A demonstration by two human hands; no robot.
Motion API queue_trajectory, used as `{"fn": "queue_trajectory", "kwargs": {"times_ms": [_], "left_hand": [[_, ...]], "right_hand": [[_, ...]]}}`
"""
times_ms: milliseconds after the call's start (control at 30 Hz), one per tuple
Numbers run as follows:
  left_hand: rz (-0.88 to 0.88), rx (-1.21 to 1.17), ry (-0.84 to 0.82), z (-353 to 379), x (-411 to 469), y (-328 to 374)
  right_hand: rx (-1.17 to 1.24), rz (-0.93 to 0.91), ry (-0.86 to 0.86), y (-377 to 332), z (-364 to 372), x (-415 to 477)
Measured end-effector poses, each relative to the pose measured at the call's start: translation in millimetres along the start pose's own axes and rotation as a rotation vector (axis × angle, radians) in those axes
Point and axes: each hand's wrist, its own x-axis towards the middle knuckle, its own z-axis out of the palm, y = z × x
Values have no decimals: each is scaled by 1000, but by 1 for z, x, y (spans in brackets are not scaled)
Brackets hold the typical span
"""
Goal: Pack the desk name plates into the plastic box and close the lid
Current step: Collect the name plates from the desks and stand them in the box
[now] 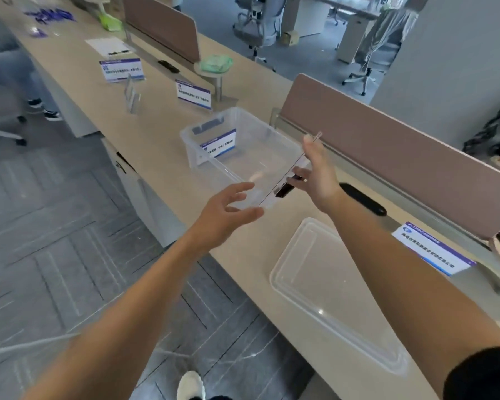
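Left hand (228, 210) hovers spread and empty at the near edge of a clear name plate (283, 180); the right hand (318, 171) pinches its far edge above the plastic box (286, 141) on the worktop (156, 145). The plate looks light, stiff and slick, so it is best held by its edges. The lid (335, 295) lies to the right.

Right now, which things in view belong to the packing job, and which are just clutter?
Job: clear plastic box; clear plastic lid; clear acrylic plate in right hand; blue-and-white name plates.
Clutter: green bag; black oval grommet; white paper sheet.
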Motion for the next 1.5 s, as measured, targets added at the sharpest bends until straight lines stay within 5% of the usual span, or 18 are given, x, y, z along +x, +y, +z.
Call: {"fn": "queue_trajectory", "kwargs": {"times_ms": [233, 733, 833, 1100, 1267, 1500], "left_hand": [[30, -75, -116, -70, 56, 11], [-109, 238, -247, -137, 276, -28], [-144, 379, -283, -147, 313, -42], [56, 688, -57, -186, 378, -88], [71, 831, -102, -214, 407, -109], [-26, 737, -282, -224, 445, -129]], "right_hand": [[-109, -13, 2, -22, 32, 58], [278, 151, 40, 29, 49, 290], [238, 214, 66, 48, 50, 325], [130, 360, 90, 122, 59, 368], [55, 453, 87, 157, 73, 387], [-12, 547, 165, 175, 97, 414]]}}
